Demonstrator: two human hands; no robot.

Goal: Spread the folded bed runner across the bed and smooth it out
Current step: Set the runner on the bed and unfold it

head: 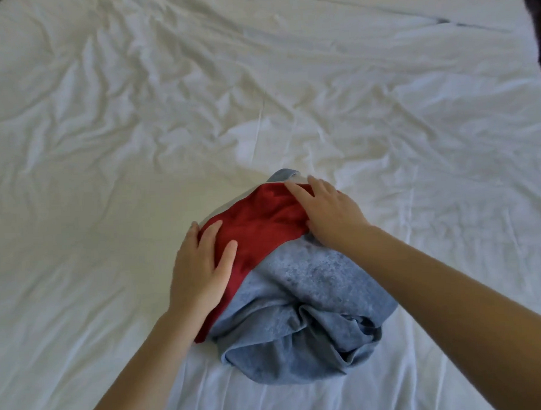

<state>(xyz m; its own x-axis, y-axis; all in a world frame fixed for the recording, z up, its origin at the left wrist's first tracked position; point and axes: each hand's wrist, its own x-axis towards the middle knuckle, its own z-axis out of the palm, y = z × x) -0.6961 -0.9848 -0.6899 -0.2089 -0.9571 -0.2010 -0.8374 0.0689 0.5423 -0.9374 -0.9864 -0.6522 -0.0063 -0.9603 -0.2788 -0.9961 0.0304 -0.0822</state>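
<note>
The folded bed runner, red on its far half and grey-blue on its near half, lies as a bundle on the bed, a little below the centre of the frame. Its blue part is bunched into loose folds at the lower edge. The left hand lies flat on the left side of the red part, fingers stretched out, its grip released. The right hand presses flat on the upper right edge of the red part, also with a released grip. The white sheet of the bed is wrinkled, most in the upper left of the frame.
</note>
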